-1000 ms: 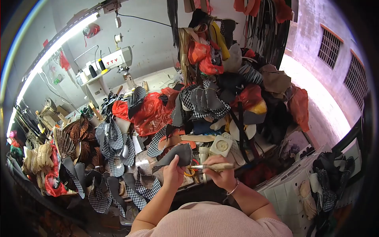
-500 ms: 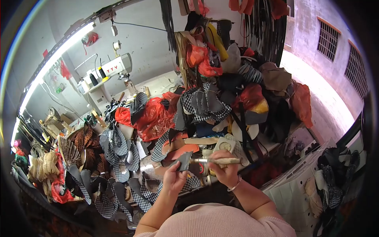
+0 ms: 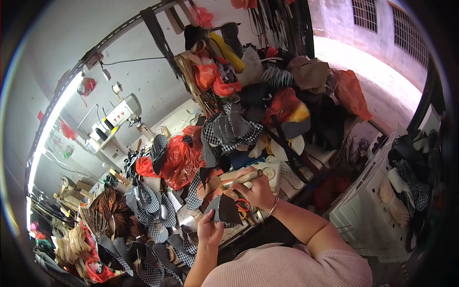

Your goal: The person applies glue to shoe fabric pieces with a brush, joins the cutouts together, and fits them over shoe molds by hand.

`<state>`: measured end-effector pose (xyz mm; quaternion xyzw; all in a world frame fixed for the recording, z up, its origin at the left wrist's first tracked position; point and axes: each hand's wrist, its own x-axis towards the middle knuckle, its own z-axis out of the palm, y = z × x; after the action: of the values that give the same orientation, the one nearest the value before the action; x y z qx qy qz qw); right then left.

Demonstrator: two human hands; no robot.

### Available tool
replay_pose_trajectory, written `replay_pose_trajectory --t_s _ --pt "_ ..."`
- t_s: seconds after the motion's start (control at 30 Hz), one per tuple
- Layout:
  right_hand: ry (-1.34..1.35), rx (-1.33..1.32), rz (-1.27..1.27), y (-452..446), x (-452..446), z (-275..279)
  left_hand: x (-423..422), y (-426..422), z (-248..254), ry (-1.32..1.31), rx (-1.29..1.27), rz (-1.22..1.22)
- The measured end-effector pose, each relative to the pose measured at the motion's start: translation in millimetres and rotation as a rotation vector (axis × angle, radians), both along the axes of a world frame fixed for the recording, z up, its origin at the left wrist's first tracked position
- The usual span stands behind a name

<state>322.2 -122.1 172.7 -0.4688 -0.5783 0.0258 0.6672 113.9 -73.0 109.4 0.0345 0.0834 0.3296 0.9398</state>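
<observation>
My left hand (image 3: 210, 231) pinches the edge of a dark grey fabric piece (image 3: 224, 209), with a checked underside showing at its lower edge. In my right hand (image 3: 259, 192) is a brush (image 3: 250, 177) with a thick wooden handle, its tip pointing left above the fabric piece and apart from it. Just right of the fabric lie scissors (image 3: 243, 205) with red-orange handles. Behind my right hand sits a pale plastic box (image 3: 273, 173), partly covered by the hand. Brown and orange pieces lie beneath the brush.
Red plastic bags (image 3: 180, 162) and checked cut pieces (image 3: 231, 126) crowd the bench. A sewing machine (image 3: 117, 115) stands at the back left. White crates (image 3: 356, 222) stand on the right, with dark material on top. Shoe-shaped checked pieces (image 3: 143, 198) hang along the left.
The view has turned, shifting the bench leftward. My right hand has lifted the brush away from the fabric piece, which now lies flatter, more of its grey face showing.
</observation>
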Motion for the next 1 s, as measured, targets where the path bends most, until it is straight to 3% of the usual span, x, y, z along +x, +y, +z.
replay_pose_trajectory --t_s 0.17,0.3,0.37,0.43,0.5,0.57,0.67,0.77,0.93,1.0 --pt "-0.001 0.168 -0.131 -20.2 -18.3 -6.7 -2.7 0.0 3.9 -0.062 -0.067 0.073" --pt "-0.189 0.25 0.11 -36.7 -36.0 -19.0 -7.0 4.8 -11.2 -0.129 -0.023 0.063" --pt "-0.274 0.277 0.203 -35.5 -34.0 -21.3 -11.7 7.9 -17.6 0.054 0.008 0.176" --pt "-0.025 0.258 0.114 -33.7 -30.4 -19.0 -11.7 4.2 -9.9 0.019 -0.033 0.159" --pt "-0.028 0.233 0.137 -33.2 -31.9 -17.4 -13.1 3.2 -14.7 0.044 -0.029 0.107" --pt "-0.036 0.208 0.183 -28.5 -34.0 -13.7 -16.3 6.3 -18.2 -0.101 0.069 -0.028" --pt "-0.099 0.267 0.158 -25.8 -25.9 -14.4 -16.5 -0.3 -6.0 0.07 -0.003 0.158" --pt "0.112 0.155 0.139 -23.4 -23.1 -0.9 -14.6 -4.5 -7.1 0.105 0.017 0.183" --pt "0.041 0.108 0.319 -32.3 -31.9 -5.0 -11.1 -8.5 1.7 0.106 0.032 0.21" --pt "0.072 0.108 0.247 -25.8 -28.8 -9.1 -6.7 -14.1 4.2 0.285 0.083 0.371"
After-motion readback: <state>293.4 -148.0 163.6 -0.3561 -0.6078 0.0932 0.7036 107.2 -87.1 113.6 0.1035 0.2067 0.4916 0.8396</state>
